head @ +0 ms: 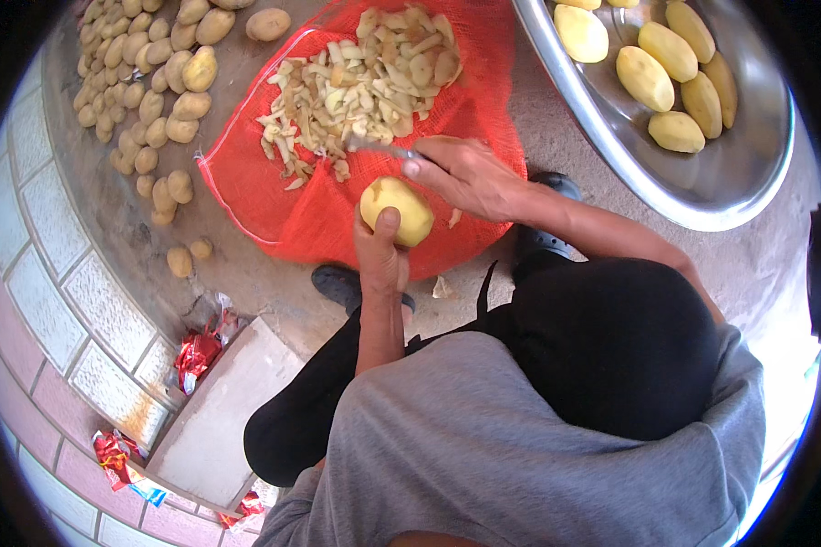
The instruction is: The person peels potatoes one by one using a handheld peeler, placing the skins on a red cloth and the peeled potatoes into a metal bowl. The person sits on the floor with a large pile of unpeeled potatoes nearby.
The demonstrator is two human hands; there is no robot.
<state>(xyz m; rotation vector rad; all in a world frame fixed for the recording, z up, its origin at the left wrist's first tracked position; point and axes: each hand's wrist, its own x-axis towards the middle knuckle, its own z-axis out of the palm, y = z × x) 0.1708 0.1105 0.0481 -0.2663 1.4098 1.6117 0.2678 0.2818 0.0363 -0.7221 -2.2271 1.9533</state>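
Note:
My left hand [382, 256] grips a mostly peeled potato [410, 208], with a small brown patch of skin showing on its upper left. In my right hand [468, 174] is a knife or peeler [382, 147], its metal end pointing left and held apart from the potato. Its exact kind is hard to tell because the fingers cover the handle. Below both hands a red mesh sack [301, 219] lies spread on the ground. A heap of potato peelings [356, 92] rests on it, just beyond the tool.
Unpeeled potatoes [140, 51] lie scattered on the ground at upper left. A large metal basin [629, 181] at upper right holds several peeled potatoes [646, 78]. A tiled wall [48, 294] curves along the left. Red wrappers [198, 355] lie by a pale slab [226, 403].

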